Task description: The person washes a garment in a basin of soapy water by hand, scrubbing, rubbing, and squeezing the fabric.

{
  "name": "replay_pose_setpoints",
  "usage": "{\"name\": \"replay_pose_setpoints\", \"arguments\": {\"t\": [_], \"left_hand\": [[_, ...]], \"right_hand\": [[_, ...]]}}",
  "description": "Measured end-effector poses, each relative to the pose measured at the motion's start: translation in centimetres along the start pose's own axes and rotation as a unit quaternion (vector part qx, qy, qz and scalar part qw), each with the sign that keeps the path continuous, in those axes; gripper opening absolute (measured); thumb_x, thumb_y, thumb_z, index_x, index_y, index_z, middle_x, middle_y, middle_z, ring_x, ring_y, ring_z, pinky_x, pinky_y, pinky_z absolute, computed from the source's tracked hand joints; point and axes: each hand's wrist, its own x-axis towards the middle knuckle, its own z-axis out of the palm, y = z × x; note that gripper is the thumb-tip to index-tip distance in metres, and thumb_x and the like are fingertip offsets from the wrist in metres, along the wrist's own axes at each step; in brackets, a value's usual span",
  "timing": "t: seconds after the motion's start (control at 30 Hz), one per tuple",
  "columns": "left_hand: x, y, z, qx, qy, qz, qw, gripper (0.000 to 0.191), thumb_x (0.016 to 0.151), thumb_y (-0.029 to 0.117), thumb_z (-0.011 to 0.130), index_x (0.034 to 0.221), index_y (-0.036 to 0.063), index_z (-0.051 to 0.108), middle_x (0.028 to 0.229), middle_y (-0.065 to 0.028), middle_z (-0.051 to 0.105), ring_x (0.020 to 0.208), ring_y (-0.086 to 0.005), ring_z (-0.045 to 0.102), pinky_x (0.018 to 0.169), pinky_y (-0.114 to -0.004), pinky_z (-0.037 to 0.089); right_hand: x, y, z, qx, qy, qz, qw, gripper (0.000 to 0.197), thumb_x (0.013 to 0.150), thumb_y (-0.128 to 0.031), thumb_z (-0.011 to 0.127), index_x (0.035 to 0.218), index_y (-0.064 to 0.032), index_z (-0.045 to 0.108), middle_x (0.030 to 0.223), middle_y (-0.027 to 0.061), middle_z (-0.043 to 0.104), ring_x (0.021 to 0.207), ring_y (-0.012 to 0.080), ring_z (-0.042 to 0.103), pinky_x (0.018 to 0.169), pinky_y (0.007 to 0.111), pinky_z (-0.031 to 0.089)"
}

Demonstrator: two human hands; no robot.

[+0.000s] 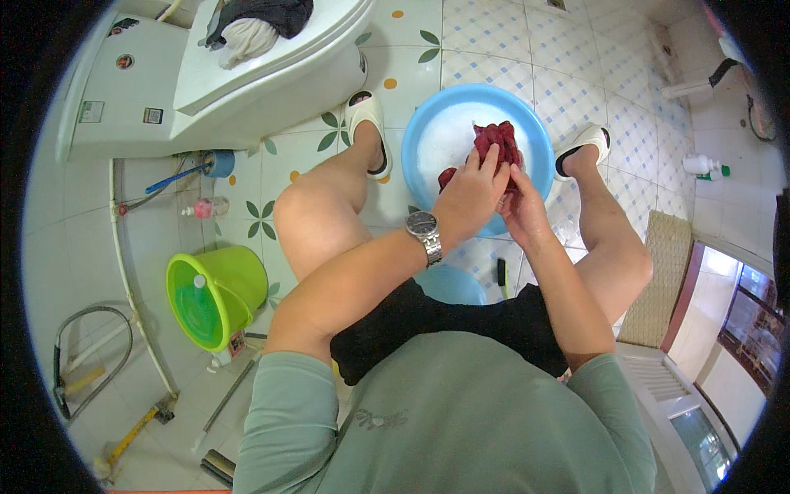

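A blue plastic basin with whitish, sudsy water stands on the tiled floor between my feet. Dark red wet cloth is bunched above the water at the basin's near right part, and a smaller lump of it shows left of my wrist. My left hand, with a metal wristwatch on its wrist, lies over the cloth with fingers spread on it. From the right, my right hand holds the cloth's lower edge between thumb and fingers. The fingertips of both hands meet there; part of the cloth is hidden beneath them.
Left of me are a toilet with dark and white cloths on its lid, a green bucket, a pink bottle and a toilet brush. A black-headed brush lies near the basin. White bottles stand far right.
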Motion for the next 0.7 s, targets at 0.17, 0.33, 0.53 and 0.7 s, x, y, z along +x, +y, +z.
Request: {"name": "replay_pose_setpoints", "arguments": {"t": [0.17,0.33,0.53,0.7], "left_hand": [[-0.2,-0.1,0.2,0.063,-0.026,0.023,0.997,0.042,0.083,0.01,0.051,0.121,-0.0092,0.05,0.131,-0.0334,0.044,0.11,-0.0498,0.051,0.08,-0.043,0.055],[0.1,0.2,0.5,0.106,-0.026,0.037,0.993,0.042,0.082,0.01,0.053,0.119,-0.01,0.052,0.131,-0.0324,0.045,0.111,-0.0473,0.052,0.08,-0.04,0.055],[0.4,0.2,0.7,0.118,-0.017,0.034,0.992,0.042,0.082,0.011,0.053,0.119,-0.01,0.052,0.131,-0.0323,0.045,0.11,-0.0461,0.052,0.08,-0.04,0.055],[0.0,-0.3,1.4,0.089,-0.034,-0.022,0.995,0.044,0.081,0.011,0.053,0.119,-0.0108,0.05,0.131,-0.0328,0.044,0.109,-0.045,0.053,0.084,-0.042,0.054]], "right_hand": [[0.1,0.4,0.7,0.042,0.049,0.015,0.998,0.032,0.097,-0.031,0.048,0.121,-0.0115,0.054,0.11,0.0037,0.062,0.098,0.0139,0.059,0.085,0.033,0.049],[1.2,1.0,-0.9,0.056,0.067,0.029,0.996,0.03,0.096,-0.03,0.048,0.117,-0.0105,0.057,0.109,0.0029,0.063,0.098,0.0142,0.058,0.086,0.03,0.047],[1.7,1.0,-1.1,0.052,0.088,0.024,0.995,0.026,0.095,-0.029,0.049,0.11,-0.0107,0.059,0.1,0.001,0.063,0.089,0.0126,0.057,0.076,0.028,0.044],[1.4,1.1,0.1,0.039,0.066,0.021,0.997,0.025,0.096,-0.028,0.047,0.109,-0.0109,0.059,0.095,0.0001,0.064,0.081,0.0114,0.059,0.068,0.026,0.046]]}}
